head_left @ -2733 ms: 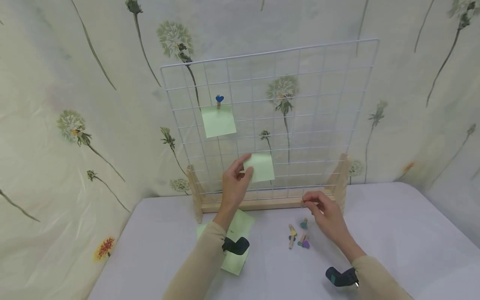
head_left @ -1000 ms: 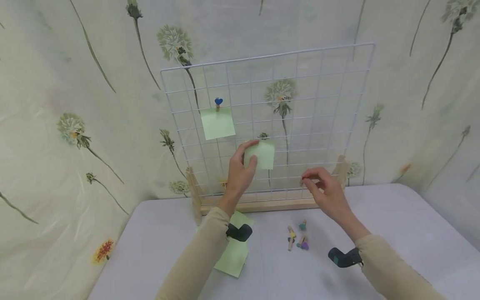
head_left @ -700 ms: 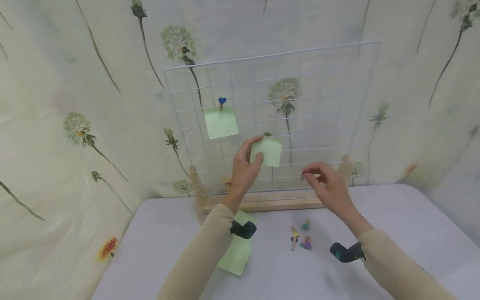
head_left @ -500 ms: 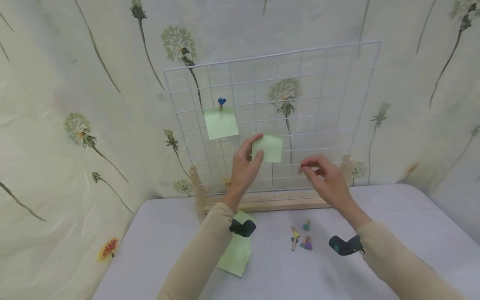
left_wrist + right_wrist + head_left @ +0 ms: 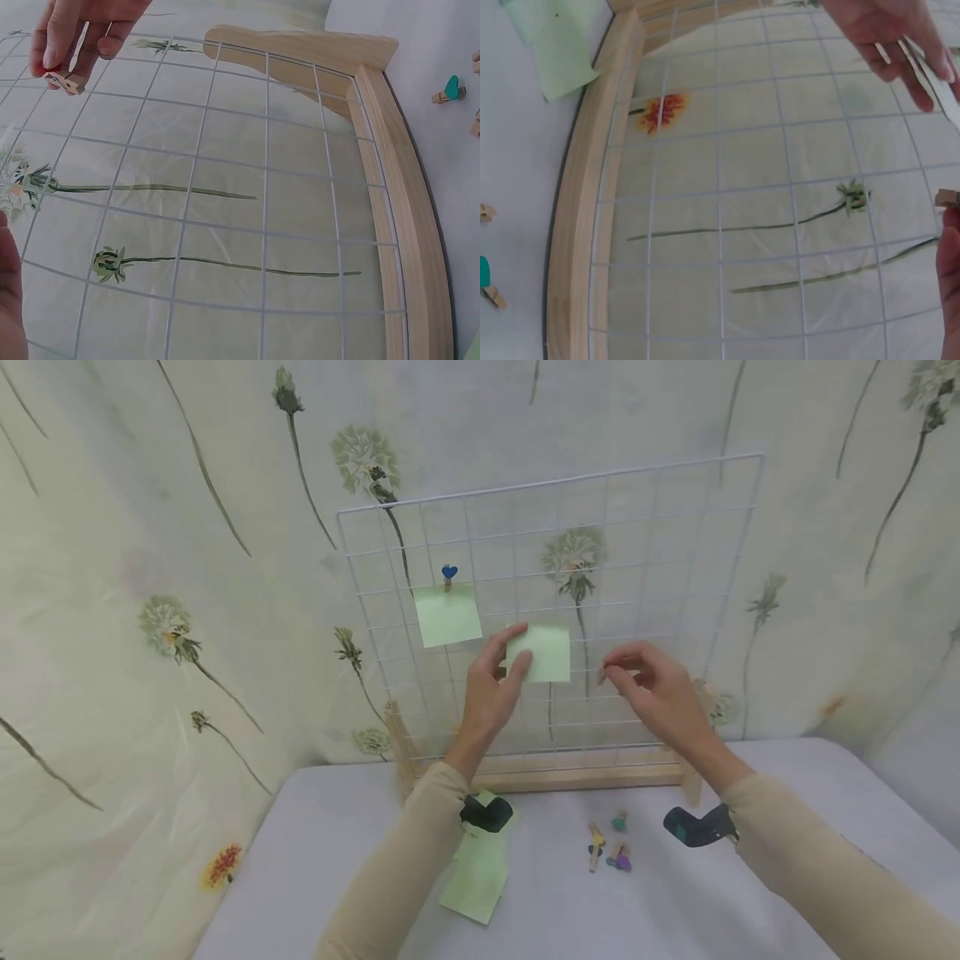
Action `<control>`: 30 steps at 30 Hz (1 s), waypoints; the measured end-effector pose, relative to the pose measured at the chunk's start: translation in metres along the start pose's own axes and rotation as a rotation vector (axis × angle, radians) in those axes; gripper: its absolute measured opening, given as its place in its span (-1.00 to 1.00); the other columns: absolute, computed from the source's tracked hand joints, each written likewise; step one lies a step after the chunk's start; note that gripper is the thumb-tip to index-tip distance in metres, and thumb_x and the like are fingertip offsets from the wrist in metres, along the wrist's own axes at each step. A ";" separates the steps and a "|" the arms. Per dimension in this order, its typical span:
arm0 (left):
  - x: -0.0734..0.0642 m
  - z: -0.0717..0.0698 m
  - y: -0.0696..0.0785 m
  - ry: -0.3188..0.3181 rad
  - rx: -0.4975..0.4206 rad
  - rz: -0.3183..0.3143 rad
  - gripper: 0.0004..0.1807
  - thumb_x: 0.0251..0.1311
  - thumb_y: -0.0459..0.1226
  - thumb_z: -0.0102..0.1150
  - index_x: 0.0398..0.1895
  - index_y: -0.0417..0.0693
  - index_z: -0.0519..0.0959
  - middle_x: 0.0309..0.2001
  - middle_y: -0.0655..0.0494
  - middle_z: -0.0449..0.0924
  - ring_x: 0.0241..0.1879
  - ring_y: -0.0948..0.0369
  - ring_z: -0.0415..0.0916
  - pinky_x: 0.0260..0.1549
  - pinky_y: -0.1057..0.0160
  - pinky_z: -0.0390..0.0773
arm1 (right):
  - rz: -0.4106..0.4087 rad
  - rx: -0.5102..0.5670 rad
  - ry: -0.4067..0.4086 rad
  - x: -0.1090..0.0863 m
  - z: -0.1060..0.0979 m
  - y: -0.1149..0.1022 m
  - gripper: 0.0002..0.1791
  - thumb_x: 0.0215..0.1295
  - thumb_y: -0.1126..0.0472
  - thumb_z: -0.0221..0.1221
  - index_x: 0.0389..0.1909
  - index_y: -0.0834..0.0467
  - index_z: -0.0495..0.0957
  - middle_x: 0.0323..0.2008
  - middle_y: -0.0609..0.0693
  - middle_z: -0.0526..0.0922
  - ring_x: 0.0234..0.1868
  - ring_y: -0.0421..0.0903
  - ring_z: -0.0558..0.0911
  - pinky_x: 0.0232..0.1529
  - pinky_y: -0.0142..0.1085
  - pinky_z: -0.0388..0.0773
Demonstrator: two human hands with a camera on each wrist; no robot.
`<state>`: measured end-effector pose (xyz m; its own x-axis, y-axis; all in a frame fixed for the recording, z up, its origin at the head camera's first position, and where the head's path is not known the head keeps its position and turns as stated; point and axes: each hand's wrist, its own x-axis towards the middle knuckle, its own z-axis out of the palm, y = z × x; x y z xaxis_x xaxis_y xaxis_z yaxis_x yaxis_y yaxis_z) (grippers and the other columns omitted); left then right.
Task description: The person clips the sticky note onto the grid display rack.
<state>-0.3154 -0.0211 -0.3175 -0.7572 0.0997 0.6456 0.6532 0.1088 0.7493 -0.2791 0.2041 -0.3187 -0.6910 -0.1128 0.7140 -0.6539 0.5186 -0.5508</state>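
My left hand [image 5: 491,689] pinches a pale green paper note [image 5: 549,653] by its left side, thumb in front and fingers behind. The note is before the middle of a white wire grid [image 5: 551,486]; I cannot tell whether it touches the wires. To its right, my right hand [image 5: 660,697] pinches a small wooden clothespin [image 5: 66,82] with something red on it, apart from the note. Another green note [image 5: 448,618] hangs higher on the left of the grid, under a clothespin with a blue heart [image 5: 448,573].
The grid stands in a wooden base [image 5: 577,779] on a white-covered table [image 5: 345,843]. More green notes [image 5: 476,877] lie by the left forearm, partly hidden. Several clothespins [image 5: 596,847] with coloured ornaments lie right of centre. A flower-patterned sheet [image 5: 247,677] hangs behind.
The left hand has raised the note from low on the grid to its middle and slightly right. The right hand has risen too, still pinching the clothespin. The hung note stays put.
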 end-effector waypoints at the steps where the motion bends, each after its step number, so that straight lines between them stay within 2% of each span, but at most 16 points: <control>1: 0.001 0.000 0.001 0.006 0.010 0.009 -0.60 0.32 -0.23 0.06 0.22 0.10 0.43 0.19 0.15 0.49 0.06 0.23 0.53 -0.30 0.39 0.54 | 0.001 0.001 0.001 0.001 0.000 -0.001 -0.83 0.28 0.34 0.14 -0.12 0.19 0.53 -0.21 -0.01 0.63 -0.20 -0.47 0.53 -0.32 -0.63 0.44; 4: 0.003 -0.001 0.005 0.040 0.028 0.020 -0.60 0.32 -0.25 0.05 0.23 0.07 0.43 0.22 0.14 0.47 0.11 0.21 0.47 -0.18 0.34 0.54 | 0.032 -0.004 -0.001 0.004 0.001 -0.002 -0.82 0.30 0.35 0.11 -0.10 0.23 0.52 -0.18 0.03 0.61 -0.19 -0.45 0.52 -0.32 -0.64 0.44; 9: -0.001 -0.005 0.028 0.099 0.040 0.039 -0.60 0.31 -0.36 0.03 0.21 -0.11 0.43 0.25 0.03 0.44 0.21 0.16 0.38 -0.03 0.19 0.51 | 0.133 0.022 -0.028 0.009 -0.004 -0.007 -0.80 0.36 0.22 0.07 -0.05 0.16 0.50 -0.13 -0.03 0.59 -0.16 -0.40 0.52 -0.31 -0.59 0.49; 12: -0.002 -0.007 0.038 0.097 0.041 0.054 -0.60 0.31 -0.39 0.00 0.22 -0.17 0.41 0.26 -0.02 0.42 0.23 0.14 0.37 0.00 0.15 0.50 | 0.132 0.043 -0.031 0.013 -0.006 -0.011 -0.80 0.36 0.21 0.07 -0.05 0.15 0.49 -0.13 -0.06 0.58 -0.14 -0.38 0.52 -0.31 -0.56 0.51; 20: 0.005 -0.005 0.041 0.082 0.053 0.096 -0.56 0.31 -0.40 -0.01 0.26 -0.18 0.36 0.29 -0.05 0.38 0.17 0.06 0.39 -0.08 0.17 0.52 | 0.111 0.045 -0.021 0.027 -0.008 -0.033 -0.81 0.35 0.26 0.08 -0.07 0.21 0.50 -0.15 -0.01 0.58 -0.17 -0.36 0.53 -0.32 -0.59 0.48; 26: 0.007 -0.003 0.042 0.095 0.068 0.096 -0.55 0.29 -0.42 0.00 0.26 -0.19 0.35 0.28 -0.06 0.38 0.11 0.05 0.41 -0.16 0.24 0.50 | 0.138 0.049 -0.033 0.033 -0.003 -0.028 -0.79 0.36 0.13 0.08 -0.05 0.09 0.50 -0.13 -0.10 0.58 -0.11 -0.34 0.52 -0.20 -0.56 0.45; 30: 0.009 -0.002 0.045 0.095 0.070 0.096 -0.55 0.28 -0.44 0.00 0.26 -0.18 0.35 0.27 -0.06 0.39 0.09 0.05 0.41 -0.18 0.26 0.49 | 0.113 0.060 -0.027 0.039 -0.001 -0.027 -0.79 0.35 0.11 0.10 -0.07 0.09 0.51 -0.14 -0.13 0.58 -0.10 -0.32 0.53 -0.21 -0.54 0.46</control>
<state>-0.2925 -0.0177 -0.2774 -0.6863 0.0194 0.7271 0.7186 0.1722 0.6737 -0.2882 0.1861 -0.2753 -0.7687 -0.0793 0.6346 -0.5881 0.4778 -0.6526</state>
